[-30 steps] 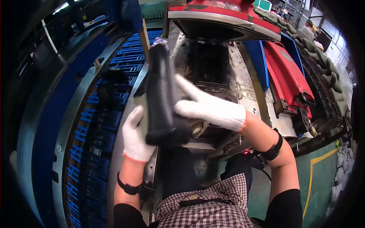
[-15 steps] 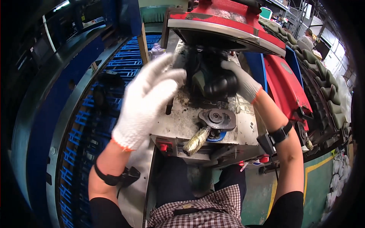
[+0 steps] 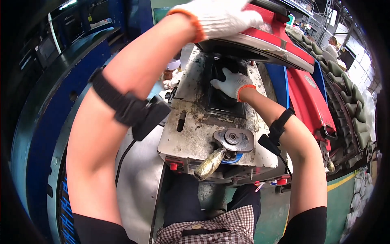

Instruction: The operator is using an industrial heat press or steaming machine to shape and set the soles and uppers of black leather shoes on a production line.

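Observation:
My left hand (image 3: 219,18), in a white knitted glove with an orange cuff, reaches to the top edge of the view, over the red press head (image 3: 266,38). Its thumb is stretched out; the other fingertips are cut off, and contact with the head cannot be made out. My right hand (image 3: 232,84), gloved the same way, lies with fingers spread on a glossy black pad (image 3: 225,106) in a dark rectangular frame. This pad sits on the stained metal machine table (image 3: 191,132), below the raised press head.
A dark clamp (image 3: 233,137) with a tape-wrapped handle (image 3: 210,164) stands at the table's front. Blue machinery (image 3: 57,97) lines the left. Olive padded pieces (image 3: 349,87) hang in a row on the right. A person (image 3: 331,46) is far off.
My left hand has risen from the table's left side up to the press head. My right hand has moved left onto the black pad, which now looks flatter.

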Tool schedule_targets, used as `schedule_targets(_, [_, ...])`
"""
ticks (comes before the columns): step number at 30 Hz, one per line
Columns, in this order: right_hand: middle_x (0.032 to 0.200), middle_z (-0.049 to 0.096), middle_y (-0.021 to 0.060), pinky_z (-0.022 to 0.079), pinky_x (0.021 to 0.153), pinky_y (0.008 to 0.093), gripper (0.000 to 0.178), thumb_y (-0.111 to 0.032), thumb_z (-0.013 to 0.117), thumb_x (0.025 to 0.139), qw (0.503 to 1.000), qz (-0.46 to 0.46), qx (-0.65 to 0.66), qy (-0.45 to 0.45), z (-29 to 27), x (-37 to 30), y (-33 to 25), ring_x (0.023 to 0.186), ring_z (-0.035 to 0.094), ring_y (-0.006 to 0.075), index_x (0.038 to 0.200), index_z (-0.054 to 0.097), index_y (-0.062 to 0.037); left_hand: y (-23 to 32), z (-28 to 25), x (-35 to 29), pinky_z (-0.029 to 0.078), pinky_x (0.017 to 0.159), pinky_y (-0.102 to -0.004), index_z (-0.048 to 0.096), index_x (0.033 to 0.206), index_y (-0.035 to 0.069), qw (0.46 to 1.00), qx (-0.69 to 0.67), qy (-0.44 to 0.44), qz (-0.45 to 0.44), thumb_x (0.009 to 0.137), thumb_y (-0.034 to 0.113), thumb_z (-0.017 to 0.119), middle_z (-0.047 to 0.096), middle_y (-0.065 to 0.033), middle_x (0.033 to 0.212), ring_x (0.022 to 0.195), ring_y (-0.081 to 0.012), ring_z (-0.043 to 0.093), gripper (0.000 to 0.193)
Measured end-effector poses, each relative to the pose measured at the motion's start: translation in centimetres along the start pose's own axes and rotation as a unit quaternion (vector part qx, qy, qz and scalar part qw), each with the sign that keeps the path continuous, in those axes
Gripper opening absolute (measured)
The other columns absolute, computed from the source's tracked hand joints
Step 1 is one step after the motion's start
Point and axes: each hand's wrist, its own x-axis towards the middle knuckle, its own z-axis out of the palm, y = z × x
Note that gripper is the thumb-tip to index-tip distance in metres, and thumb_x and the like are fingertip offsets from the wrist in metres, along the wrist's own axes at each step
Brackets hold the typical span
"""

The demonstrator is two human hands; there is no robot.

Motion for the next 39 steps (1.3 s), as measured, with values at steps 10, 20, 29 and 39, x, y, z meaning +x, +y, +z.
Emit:
schedule_targets(10, [0.14, 0.058, 0.0314, 0.045, 0.111, 0.0447, 0.09, -0.071, 0.05, 0.092, 0.993, -0.052, 0.061, 0.081, -0.7, -7.8, 4.5, 0.129, 0.059, 0.044, 0.153, 0.047, -0.0049, 1.0, 2.5, 2.3, 0.054, 0.094, -0.0463, 0.07, 0.123, 0.005, 0.997, 0.002, -0.073, -0.034, 0.087, 0.031, 0.062, 0.072, -0.0251, 0.11, 0.104, -0.0407, 0.069, 0.045])
schedule_targets(20, [0.096, 0.07, 0.0064, 0.053, 0.077, 0.0291, 0.018, -0.013, 0.057, 0.102, 0.808, -0.06, 0.585, -0.019, 9.7, -29.4, 5.5, 0.089, 0.067, 0.0153, 0.107, 0.07, -0.0018, 7.3, 7.5, -2.6, 0.056, 0.081, -0.0415, 0.076, 0.097, 0.005, 0.901, -0.086, -0.407, -0.126, 0.092, 0.048, 0.052, 0.076, -0.0134, 0.086, 0.083, -0.0303, 0.073, 0.049])
schedule_targets(29, [0.129, 0.064, 0.0136, 0.056, 0.085, 0.0345, 0.053, -0.041, 0.062, 0.102, 0.391, -0.042, 0.895, -0.212, 13.3, -26.3, -2.9, 0.112, 0.066, 0.0261, 0.14, 0.051, -0.0053, 8.6, 10.0, -9.0, 0.054, 0.086, -0.0464, 0.074, 0.099, 0.006, 0.902, -0.055, -0.394, -0.167, 0.09, 0.052, 0.059, 0.073, -0.0193, 0.1, 0.094, -0.0385, 0.07, 0.05])
schedule_targets(39, [0.085, 0.048, 0.0003, 0.039, 0.069, 0.0346, 0.051, -0.059, 0.058, 0.097, 0.162, -0.028, 0.958, -0.233, 12.2, -26.9, -2.7, 0.075, 0.043, 0.0181, 0.116, 0.06, -0.0117, 8.5, 10.7, -9.6, 0.054, 0.086, -0.0453, 0.073, 0.101, 0.008, 0.897, -0.071, -0.395, -0.185, 0.087, 0.055, 0.061, 0.073, -0.0186, 0.101, 0.095, -0.0383, 0.07, 0.051])
